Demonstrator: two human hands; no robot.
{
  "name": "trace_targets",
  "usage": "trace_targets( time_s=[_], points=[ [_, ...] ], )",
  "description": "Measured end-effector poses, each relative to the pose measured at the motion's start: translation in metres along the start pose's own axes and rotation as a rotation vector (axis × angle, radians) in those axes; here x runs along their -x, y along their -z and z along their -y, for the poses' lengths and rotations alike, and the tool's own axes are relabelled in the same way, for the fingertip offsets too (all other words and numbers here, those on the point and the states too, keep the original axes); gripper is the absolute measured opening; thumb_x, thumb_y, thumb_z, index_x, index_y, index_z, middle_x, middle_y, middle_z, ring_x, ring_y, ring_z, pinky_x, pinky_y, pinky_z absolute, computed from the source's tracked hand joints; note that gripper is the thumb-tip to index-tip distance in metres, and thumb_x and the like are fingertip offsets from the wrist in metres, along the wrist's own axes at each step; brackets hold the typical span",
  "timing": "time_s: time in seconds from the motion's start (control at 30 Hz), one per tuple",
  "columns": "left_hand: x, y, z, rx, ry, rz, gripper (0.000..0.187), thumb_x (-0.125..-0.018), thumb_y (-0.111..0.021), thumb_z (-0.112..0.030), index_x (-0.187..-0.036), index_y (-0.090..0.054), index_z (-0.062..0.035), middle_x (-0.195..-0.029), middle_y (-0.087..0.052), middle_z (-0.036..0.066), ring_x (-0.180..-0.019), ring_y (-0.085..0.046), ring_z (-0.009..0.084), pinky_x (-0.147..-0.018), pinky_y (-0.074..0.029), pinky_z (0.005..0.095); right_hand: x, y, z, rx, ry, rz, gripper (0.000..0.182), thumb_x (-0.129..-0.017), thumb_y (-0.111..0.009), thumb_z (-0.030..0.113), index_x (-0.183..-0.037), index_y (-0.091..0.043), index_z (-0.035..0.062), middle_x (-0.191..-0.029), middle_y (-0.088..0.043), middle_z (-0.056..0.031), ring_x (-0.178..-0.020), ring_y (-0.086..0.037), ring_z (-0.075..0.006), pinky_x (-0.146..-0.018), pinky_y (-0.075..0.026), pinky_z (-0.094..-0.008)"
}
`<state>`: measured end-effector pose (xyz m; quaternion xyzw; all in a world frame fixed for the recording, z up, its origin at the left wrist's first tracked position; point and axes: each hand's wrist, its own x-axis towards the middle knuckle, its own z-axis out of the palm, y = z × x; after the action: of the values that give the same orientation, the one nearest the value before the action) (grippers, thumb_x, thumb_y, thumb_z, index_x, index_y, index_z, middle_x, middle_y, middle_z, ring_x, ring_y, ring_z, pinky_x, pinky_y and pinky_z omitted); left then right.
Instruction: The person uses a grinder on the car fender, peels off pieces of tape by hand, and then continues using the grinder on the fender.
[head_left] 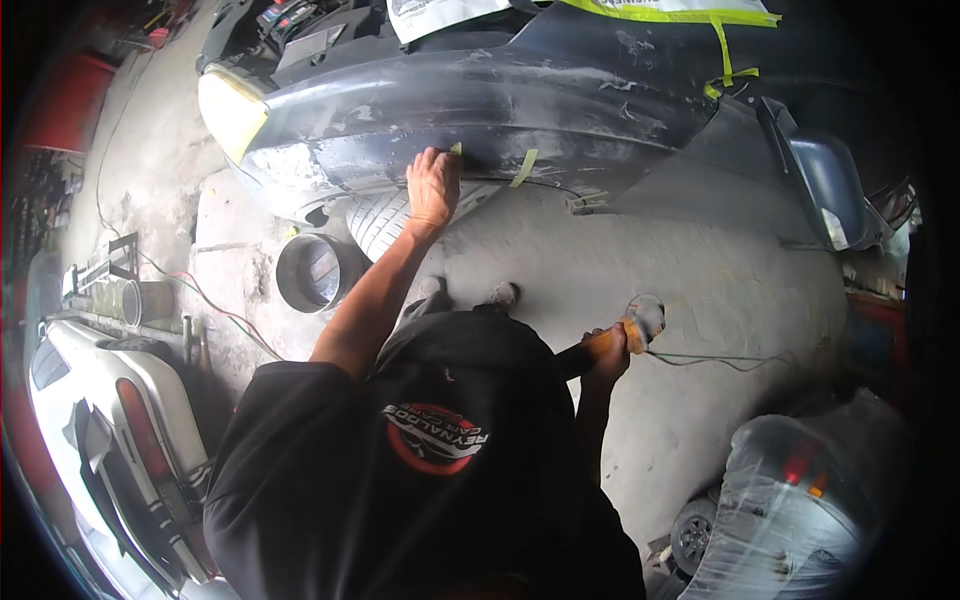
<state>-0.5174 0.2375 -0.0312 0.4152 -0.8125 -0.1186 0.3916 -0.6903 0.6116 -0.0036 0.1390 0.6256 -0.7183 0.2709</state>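
My left hand is at the lower edge of a dark car fender, its fingers bent together beside a small piece of yellow-green tape; what they hold, if anything, is hidden. Another strip of the tape sticks to the fender to the right. My right hand is wrapped round a yellow and black power tool, held low and away from the car. The tool's round head points to the upper right. Whitish scuffed patches show on the fender. A tire is below it.
A metal bucket stands left of the tire. Red and green hoses cross the floor. A side mirror juts out at the right. A white car is at the lower left, a plastic-covered vehicle at the lower right.
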Motion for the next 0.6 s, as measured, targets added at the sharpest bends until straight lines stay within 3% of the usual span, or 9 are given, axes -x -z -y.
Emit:
trace_targets(
  time_s=[0.03, 0.07, 0.17, 0.2, 0.3, 0.4, 0.5, 0.6],
  points=[
    [-0.001, -0.002, -0.001, 0.022, -0.002, -0.005, 0.013, -0.092, -0.061, -0.016, -0.101, -0.066, -0.0082, -0.101, -0.060, 0.014, -0.089, -0.058, 0.0367, -0.077, -0.044, 0.0475, -0.005, -0.002, -0.001, -0.010, 0.001, 0.002, 0.034, -0.091, -0.068, 0.029, -0.106, -0.055, 0.0016, -0.079, -0.058, -0.0109, -0.065, -0.060, -0.0236, -0.062, -0.055, -0.0376],
    [0.004, -0.003, -0.004, 0.093, 0.121, 0.037, 0.016, -0.092, -0.063, -0.016, -0.105, -0.067, -0.0082, -0.103, -0.060, 0.014, -0.091, -0.060, 0.0367, -0.079, -0.046, 0.0472, -0.008, -0.001, -0.002, -0.019, 0.002, -0.001, 0.035, -0.091, -0.068, 0.031, -0.107, -0.055, 0.0026, -0.078, -0.057, -0.0108, -0.064, -0.059, -0.0241, -0.060, -0.054, -0.0373],
    [0.000, 0.004, -0.016, 0.167, 0.131, -0.125, 0.022, -0.090, -0.068, -0.008, -0.112, -0.070, -0.0105, -0.100, -0.062, 0.013, -0.083, -0.067, 0.0291, -0.078, -0.053, 0.0413, -0.010, 0.000, 0.000, -0.007, -0.009, 0.006, 0.037, -0.091, -0.069, 0.032, -0.109, -0.055, 0.0031, -0.079, -0.057, -0.0110, -0.064, -0.059, -0.0251, -0.060, -0.054, -0.0375],
    [0.000, 0.005, -0.013, 0.123, 0.098, -0.107, 0.032, -0.089, -0.069, -0.005, -0.119, -0.070, -0.0122, -0.097, -0.063, 0.012, -0.081, -0.068, 0.0249, -0.076, -0.054, 0.0374, -0.010, 0.000, 0.002, 0.005, -0.015, 0.013, 0.037, -0.091, -0.069, 0.032, -0.110, -0.055, 0.0029, -0.080, -0.057, -0.0112, -0.065, -0.059, -0.0253, -0.060, -0.055, -0.0377],
    [-0.006, 0.005, -0.008, 0.055, 0.076, -0.066, 0.028, -0.089, -0.068, -0.006, -0.116, -0.070, -0.0119, -0.094, -0.064, 0.012, -0.081, -0.068, 0.0279, -0.074, -0.055, 0.0389, -0.009, 0.001, 0.008, 0.034, -0.020, -0.008, 0.033, -0.092, -0.066, 0.028, -0.107, -0.057, -0.0003, -0.081, -0.060, -0.0118, -0.069, -0.062, -0.0233, -0.067, -0.057, -0.0380],
    [-0.015, 0.008, -0.008, 0.068, 0.041, -0.016, 0.022, -0.090, -0.067, -0.015, -0.111, -0.065, -0.0093, -0.098, -0.064, 0.014, -0.088, -0.064, 0.0364, -0.076, -0.052, 0.0455, -0.011, 0.006, 0.011, 0.047, -0.018, -0.012, 0.035, -0.092, -0.066, 0.029, -0.107, -0.057, -0.0016, -0.081, -0.060, -0.0119, -0.067, -0.062, -0.0236, -0.065, -0.057, -0.0377],
    [-0.022, 0.000, -0.005, -0.043, 0.069, -0.008, 0.016, -0.090, -0.065, -0.017, -0.102, -0.064, -0.0060, -0.098, -0.062, 0.017, -0.087, -0.063, 0.0384, -0.075, -0.050, 0.0473, -0.009, 0.005, 0.016, 0.049, 0.002, -0.029, 0.035, -0.092, -0.066, 0.028, -0.106, -0.056, -0.0020, -0.080, -0.059, -0.0117, -0.066, -0.062, -0.0238, -0.063, -0.057, -0.0371],
    [-0.026, -0.001, -0.006, -0.112, 0.113, 0.149, 0.017, -0.093, -0.059, -0.015, -0.103, -0.059, -0.0010, -0.099, -0.059, 0.024, -0.090, -0.061, 0.0423, -0.079, -0.048, 0.0501, -0.012, 0.005, 0.018, 0.030, -0.023, -0.066, 0.034, -0.091, -0.066, 0.028, -0.105, -0.056, -0.0016, -0.079, -0.059, -0.0117, -0.066, -0.062, -0.0240, -0.062, -0.056, -0.0367]
  ],
)
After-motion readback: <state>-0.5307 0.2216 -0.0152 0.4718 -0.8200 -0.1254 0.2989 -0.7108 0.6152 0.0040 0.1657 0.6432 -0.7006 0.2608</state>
